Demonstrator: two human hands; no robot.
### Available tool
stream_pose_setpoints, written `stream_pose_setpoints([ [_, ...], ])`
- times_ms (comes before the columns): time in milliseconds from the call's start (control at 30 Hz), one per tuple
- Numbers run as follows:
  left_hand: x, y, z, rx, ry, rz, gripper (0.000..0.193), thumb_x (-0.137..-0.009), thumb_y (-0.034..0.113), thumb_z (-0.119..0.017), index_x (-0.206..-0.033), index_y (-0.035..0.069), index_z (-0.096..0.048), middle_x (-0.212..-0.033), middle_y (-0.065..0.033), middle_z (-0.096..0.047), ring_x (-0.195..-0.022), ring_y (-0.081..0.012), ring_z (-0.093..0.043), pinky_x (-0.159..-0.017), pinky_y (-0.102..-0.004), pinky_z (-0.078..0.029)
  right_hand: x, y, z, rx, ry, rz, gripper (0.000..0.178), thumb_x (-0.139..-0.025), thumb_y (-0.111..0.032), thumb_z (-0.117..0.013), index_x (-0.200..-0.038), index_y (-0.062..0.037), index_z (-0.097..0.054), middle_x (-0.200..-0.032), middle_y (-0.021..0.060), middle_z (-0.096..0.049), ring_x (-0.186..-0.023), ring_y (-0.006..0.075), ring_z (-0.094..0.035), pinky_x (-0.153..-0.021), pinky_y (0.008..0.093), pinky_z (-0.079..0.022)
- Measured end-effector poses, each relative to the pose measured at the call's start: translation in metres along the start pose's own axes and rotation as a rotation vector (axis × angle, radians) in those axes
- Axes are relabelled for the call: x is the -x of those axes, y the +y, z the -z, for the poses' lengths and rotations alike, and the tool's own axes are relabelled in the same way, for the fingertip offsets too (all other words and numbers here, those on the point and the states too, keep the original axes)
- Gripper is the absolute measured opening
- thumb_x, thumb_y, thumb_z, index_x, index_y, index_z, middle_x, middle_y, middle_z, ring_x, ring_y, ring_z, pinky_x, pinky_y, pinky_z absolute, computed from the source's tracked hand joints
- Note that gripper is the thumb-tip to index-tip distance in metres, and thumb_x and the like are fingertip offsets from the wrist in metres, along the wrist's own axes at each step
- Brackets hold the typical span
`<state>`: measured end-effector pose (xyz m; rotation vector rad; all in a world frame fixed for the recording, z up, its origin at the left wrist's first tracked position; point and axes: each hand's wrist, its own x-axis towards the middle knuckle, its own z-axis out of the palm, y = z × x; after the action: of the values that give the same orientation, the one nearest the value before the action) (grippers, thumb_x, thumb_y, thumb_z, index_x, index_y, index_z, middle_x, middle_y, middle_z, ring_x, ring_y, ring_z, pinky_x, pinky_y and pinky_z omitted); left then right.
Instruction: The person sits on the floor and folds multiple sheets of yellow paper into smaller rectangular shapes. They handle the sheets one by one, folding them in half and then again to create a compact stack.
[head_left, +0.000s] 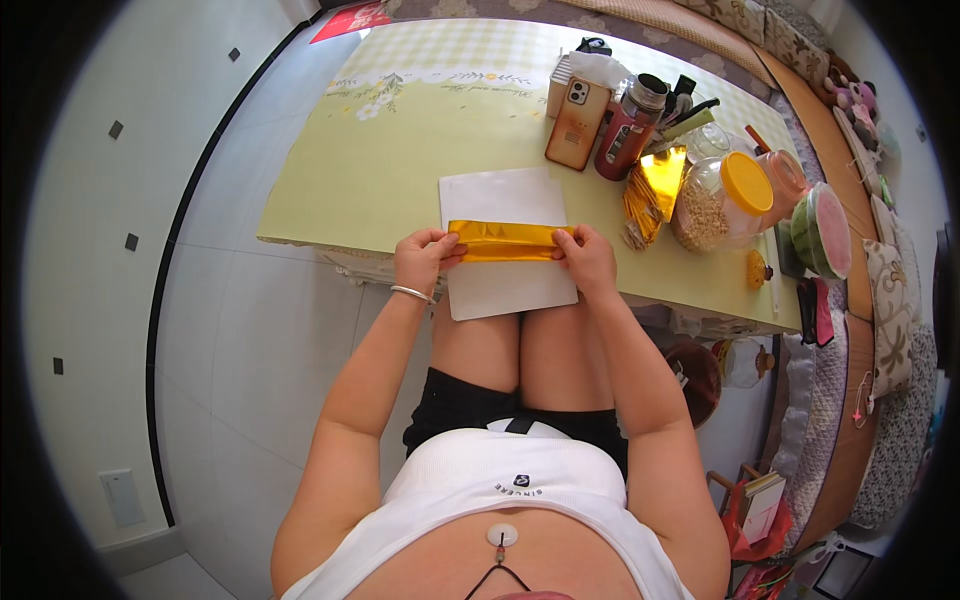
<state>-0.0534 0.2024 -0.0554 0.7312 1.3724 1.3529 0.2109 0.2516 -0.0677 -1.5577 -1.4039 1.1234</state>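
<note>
Gold foil strip (508, 241), folded long and narrow, held level over a white sheet (505, 195) at the near edge of the table (400, 170); can't tell if the sheet is paper or board. Left hand (428, 260) pinches the strip's left end, thumb and fingers closed on it; bracelet (412, 294) on that wrist. Right hand (588, 260) pinches the right end the same way, so the strip is stretched between the two. Sheet's far part lies on the table, near part sticks out over the thighs (475, 350). Just right of the sheet, a heap of gold foil (660, 185); behind it, a phone (576, 125) propped upright, back showing, and a red flask (625, 135) beside it. Right of the heap, a clear jar (703, 215) with tan bits inside, tilted, yellow lid (747, 183) facing the person; then a cut watermelon (822, 232), red side out. Small yellow item (757, 270) near the table edge, kind unclear. Below the table, right side, a dark red bin (695, 385); further right, a long seat with a patterned cushion (888, 320). Pale tiled floor (260, 320) to the left.
</note>
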Motion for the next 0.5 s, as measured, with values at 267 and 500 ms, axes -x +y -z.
stream_pose_setpoints([
  [267,-0.005,-0.010,0.006,-0.832,0.086,-0.403,0.013,-0.075,0.010,-0.078,-0.075,0.000,-0.069,-0.083,-0.0096,-0.064,-0.075,-0.0206,-0.064,-0.069,-0.0332,-0.054,0.002,0.000,0.000,0.280,0.041,0.039,0.031,-0.086,-0.038,-0.068,-0.078,-0.0077,-0.067,-0.070,0.0064,-0.069,-0.065,0.0225,-0.066,-0.062,0.0368,-0.049],
  [500,-0.007,-0.016,0.014,-0.881,0.106,-0.500,0.018,-0.073,0.012,-0.082,-0.074,0.000,-0.068,-0.084,-0.0072,-0.057,-0.067,-0.0170,-0.056,-0.063,-0.0314,-0.049,0.010,-0.011,-0.001,0.413,0.058,0.101,0.029,-0.084,-0.039,-0.068,-0.081,-0.0098,-0.071,-0.072,0.0075,-0.069,-0.068,0.0263,-0.066,-0.063,0.0389,-0.050],
])
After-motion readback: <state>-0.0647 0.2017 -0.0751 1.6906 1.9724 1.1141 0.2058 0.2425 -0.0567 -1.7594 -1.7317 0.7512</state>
